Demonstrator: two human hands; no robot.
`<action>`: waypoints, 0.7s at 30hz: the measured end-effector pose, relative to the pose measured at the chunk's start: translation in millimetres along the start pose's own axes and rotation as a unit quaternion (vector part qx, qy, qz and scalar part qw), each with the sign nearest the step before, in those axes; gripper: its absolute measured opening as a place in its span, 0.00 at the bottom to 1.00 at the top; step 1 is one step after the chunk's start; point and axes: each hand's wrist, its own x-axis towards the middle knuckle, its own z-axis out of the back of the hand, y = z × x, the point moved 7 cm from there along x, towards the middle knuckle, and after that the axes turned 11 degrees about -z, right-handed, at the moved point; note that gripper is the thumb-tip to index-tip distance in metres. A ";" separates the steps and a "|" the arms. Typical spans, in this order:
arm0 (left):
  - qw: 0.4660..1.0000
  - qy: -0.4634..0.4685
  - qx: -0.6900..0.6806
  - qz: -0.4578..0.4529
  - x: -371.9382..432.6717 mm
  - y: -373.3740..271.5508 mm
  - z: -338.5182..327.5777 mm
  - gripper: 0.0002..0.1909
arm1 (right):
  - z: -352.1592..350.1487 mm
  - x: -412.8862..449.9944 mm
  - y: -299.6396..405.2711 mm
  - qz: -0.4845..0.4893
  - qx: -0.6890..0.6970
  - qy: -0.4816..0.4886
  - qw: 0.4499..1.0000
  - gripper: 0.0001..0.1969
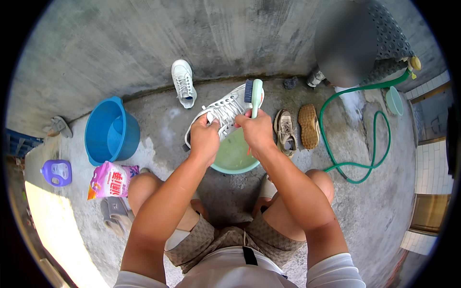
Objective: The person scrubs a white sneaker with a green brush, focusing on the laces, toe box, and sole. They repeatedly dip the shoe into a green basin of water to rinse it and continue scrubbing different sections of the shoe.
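Observation:
My left hand point(205, 138) grips a white lace-up shoe point(225, 109) by its tongue and collar. The shoe is held over a pale green basin point(236, 154) of cloudy water, its toe pointing up and to the right. In my right hand point(256, 131) is a light green scrub brush point(256, 94) with dark bristles, held upright by the handle. Its bristles face left, over the toe end of the shoe; whether they touch it I cannot tell. Part of the basin is hidden behind the shoe and my hands.
Another white shoe point(183, 84) leans at the wall. Left are a blue tub point(129, 138), a detergent bag point(113, 180), a purple jug point(57, 172) and grey slippers point(117, 214). Right are brown-soled shoes point(308, 126), a green hose point(324, 133) and a small green bowl point(395, 100).

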 end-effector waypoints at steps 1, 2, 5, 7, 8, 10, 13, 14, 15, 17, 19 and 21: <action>1.000 -0.005 -0.008 0.014 -1.1 1.1 -0.2 0.14 | -0.6 -1.3 2.1 0.006 0.011 -0.004 1.000 0.07; 0.999 -0.010 -0.015 0.029 -2.1 2.6 0.5 0.14 | -2.0 0.3 1.0 -0.007 -0.014 0.009 1.000 0.09; 1.000 0.012 0.021 -0.015 -4.2 2.2 3.6 0.14 | -4.1 7.0 -6.4 -0.003 -0.070 0.026 0.997 0.13; 0.998 0.038 0.034 -0.045 -3.0 -2.2 -1.8 0.15 | -8.7 16.8 -23.1 0.051 -0.088 0.009 0.995 0.14; 0.996 0.049 0.041 -0.060 -3.0 -4.8 -3.4 0.16 | -9.8 19.5 -31.4 0.024 -0.077 0.018 0.997 0.15; 0.998 0.043 0.033 -0.041 -3.2 -4.9 -1.9 0.19 | -14.7 18.9 -38.3 -0.030 -0.054 0.040 0.997 0.18; 0.998 0.043 0.027 -0.027 -5.1 -9.2 -3.0 0.22 | -13.9 9.3 -27.1 -0.038 -0.039 0.055 0.997 0.19; 0.998 0.045 0.026 -0.024 -5.5 -9.9 -3.4 0.22 | -13.0 9.1 -25.8 -0.038 -0.052 0.064 0.996 0.20; 0.998 0.045 0.016 -0.026 -5.4 -10.1 -3.7 0.22 | -9.9 9.7 -23.3 -0.038 -0.065 0.073 0.994 0.21; 0.998 0.047 -0.002 -0.030 -4.8 -8.9 -2.7 0.21 | -4.8 9.2 -16.5 -0.038 -0.091 0.096 0.991 0.23; 0.999 0.033 -0.037 -0.004 -1.2 -5.6 1.7 0.19 | -3.2 6.8 -11.1 -0.043 -0.115 0.123 0.985 0.23; 0.998 0.023 -0.056 0.013 2.5 -1.7 4.0 0.17 | -1.7 10.5 -9.9 -0.016 -0.129 0.107 0.986 0.22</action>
